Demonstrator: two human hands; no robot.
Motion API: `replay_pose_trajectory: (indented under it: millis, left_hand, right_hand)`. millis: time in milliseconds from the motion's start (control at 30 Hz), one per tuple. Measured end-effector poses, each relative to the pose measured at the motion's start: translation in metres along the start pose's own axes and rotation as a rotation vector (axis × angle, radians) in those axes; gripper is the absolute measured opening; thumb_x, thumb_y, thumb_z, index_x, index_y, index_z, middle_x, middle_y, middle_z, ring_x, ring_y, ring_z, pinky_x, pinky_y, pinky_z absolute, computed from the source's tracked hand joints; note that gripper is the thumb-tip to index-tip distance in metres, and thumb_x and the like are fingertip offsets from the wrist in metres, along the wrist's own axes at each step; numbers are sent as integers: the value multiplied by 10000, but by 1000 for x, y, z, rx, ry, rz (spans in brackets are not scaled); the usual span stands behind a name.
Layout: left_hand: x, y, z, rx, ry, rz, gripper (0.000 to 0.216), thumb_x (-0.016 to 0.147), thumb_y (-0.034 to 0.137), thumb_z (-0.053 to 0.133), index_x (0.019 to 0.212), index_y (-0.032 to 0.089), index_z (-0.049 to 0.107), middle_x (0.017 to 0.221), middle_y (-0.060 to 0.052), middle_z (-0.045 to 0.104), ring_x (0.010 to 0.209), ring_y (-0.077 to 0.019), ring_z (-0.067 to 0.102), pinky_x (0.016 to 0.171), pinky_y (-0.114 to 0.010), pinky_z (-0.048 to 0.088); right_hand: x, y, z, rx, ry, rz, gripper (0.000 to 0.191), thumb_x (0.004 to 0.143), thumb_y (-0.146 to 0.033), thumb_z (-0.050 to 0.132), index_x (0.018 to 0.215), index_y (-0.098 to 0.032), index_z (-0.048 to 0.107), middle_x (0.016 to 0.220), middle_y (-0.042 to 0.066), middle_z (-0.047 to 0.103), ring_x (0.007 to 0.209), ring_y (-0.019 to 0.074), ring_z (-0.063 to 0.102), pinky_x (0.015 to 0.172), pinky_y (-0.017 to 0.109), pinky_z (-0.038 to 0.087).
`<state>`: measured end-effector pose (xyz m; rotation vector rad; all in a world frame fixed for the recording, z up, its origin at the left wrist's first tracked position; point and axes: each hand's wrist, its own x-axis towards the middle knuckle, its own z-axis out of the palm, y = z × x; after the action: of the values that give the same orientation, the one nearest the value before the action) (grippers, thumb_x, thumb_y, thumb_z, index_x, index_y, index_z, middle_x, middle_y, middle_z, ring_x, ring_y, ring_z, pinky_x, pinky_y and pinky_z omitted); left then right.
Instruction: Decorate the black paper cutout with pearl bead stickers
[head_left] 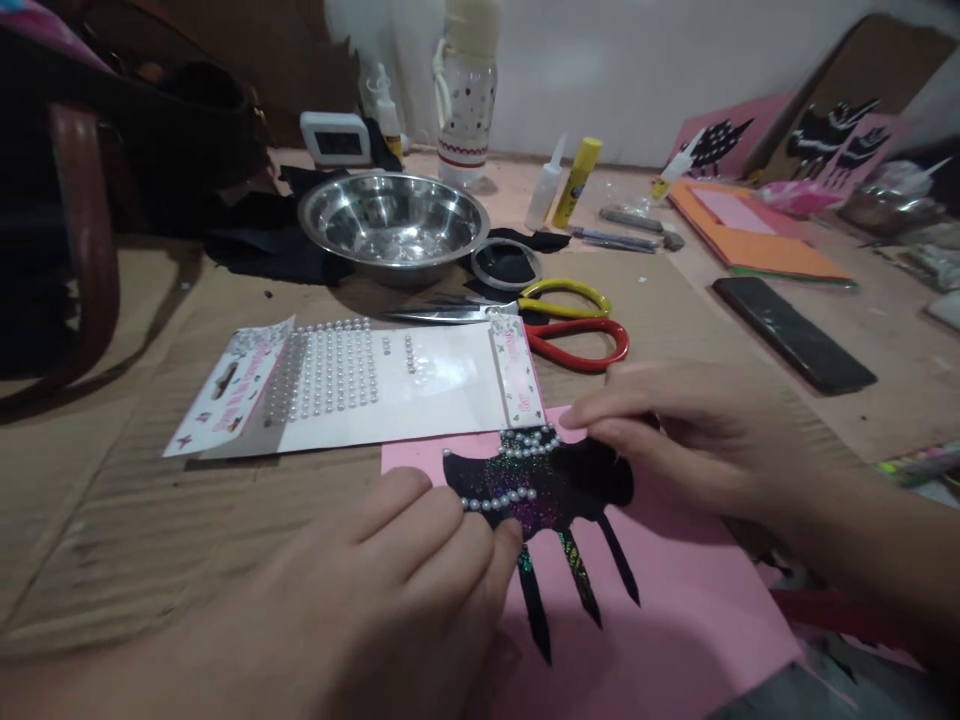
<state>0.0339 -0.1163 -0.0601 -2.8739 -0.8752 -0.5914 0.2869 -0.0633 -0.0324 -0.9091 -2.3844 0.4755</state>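
A pink card (pixel 667 600) lies at the near edge of the table with a black glitter cut-out (pixel 547 495) stuck on it. Rows of small pearls run across the cut-out. My left hand (pixel 390 590) rests on the card's left side, fingers curled, fingertips at the lower pearl row. My right hand (pixel 675 430) comes in from the right, fingers pressed together in a pinch at the upper pearl row near the card's top edge. What the pinch holds is too small to make out. Just behind the card lies a sheet of stick-on pearls (pixel 352 385).
Behind the sheet are a steel bowl (pixel 394 220), scissors with red and yellow handles (pixel 570 325), glue bottles (pixel 576 180) and a clear bottle (pixel 465 100). A black phone (pixel 791 333) and orange paper (pixel 757 240) lie at the right. A dark bag (pixel 90 180) stands at the left.
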Motion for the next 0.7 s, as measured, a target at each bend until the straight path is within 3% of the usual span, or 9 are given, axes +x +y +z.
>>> replay_pose_trajectory:
  millis: [133, 267, 300, 367, 400, 500, 633, 700]
  left_hand:
    - [1, -4, -13, -14, 78, 81, 240, 991, 248, 478, 875, 203, 684, 643, 23, 574, 598, -172, 439, 589, -356, 337]
    - [10, -40, -34, 9, 33, 107, 266, 982, 225, 453, 897, 198, 703, 744, -20, 662, 662, -182, 543, 647, -342, 410]
    - [13, -54, -39, 59, -30, 34, 293, 983, 250, 439, 887, 199, 711, 775, -35, 685, 692, -193, 578, 662, -343, 434]
    - [20, -81, -47, 138, 30, -202, 306, 975, 282, 431, 954, 211, 728, 840, -45, 733, 749, -211, 633, 693, -340, 467]
    - [23, -93, -50, 134, -24, -320, 303, 968, 281, 441, 1047, 229, 729, 932, -43, 759, 795, -215, 660, 714, -335, 480]
    - [31, -119, -59, 61, -177, -561, 307, 932, 301, 486, 1082, 248, 748, 963, -30, 785, 829, -221, 695, 751, -323, 500]
    - [44, -125, -63, -21, -393, -574, 294, 858, 283, 549, 1049, 282, 772, 1023, -7, 788, 868, -224, 707, 708, -288, 491]
    - [48, -123, -61, 5, -411, -571, 288, 854, 276, 556, 1037, 265, 779, 1013, -25, 788, 869, -241, 706, 709, -306, 493]
  right_hand:
    - [4, 0, -1, -60, 37, 59, 164, 944, -191, 568, 948, -195, 732, 800, 20, 763, 671, 119, 673, 634, 221, 508]
    - [4, 3, 1, -70, 18, 61, 182, 953, -192, 542, 946, -178, 724, 856, 37, 777, 744, 133, 699, 685, 239, 523]
    - [3, 4, 2, -73, 20, 61, 188, 956, -198, 537, 947, -180, 724, 862, 40, 778, 755, 139, 701, 691, 247, 522]
    - [4, 5, 3, -81, 31, 23, 196, 960, -200, 528, 959, -177, 722, 845, 40, 772, 749, 137, 693, 682, 248, 509]
    - [6, 4, 3, -90, 36, -22, 201, 961, -199, 522, 963, -174, 721, 819, 36, 763, 726, 131, 678, 665, 244, 493]
    - [21, -10, -1, -177, -69, -176, 230, 967, -208, 499, 916, -181, 722, 719, 14, 703, 635, 121, 595, 599, 245, 413]
    - [61, -37, -8, -381, -295, -237, 214, 918, -157, 539, 777, -198, 695, 701, 7, 646, 609, 126, 504, 552, 272, 298]
    - [81, -39, -4, -413, -336, -187, 182, 867, -171, 598, 698, -191, 664, 648, -3, 597, 552, 115, 429, 525, 279, 250]
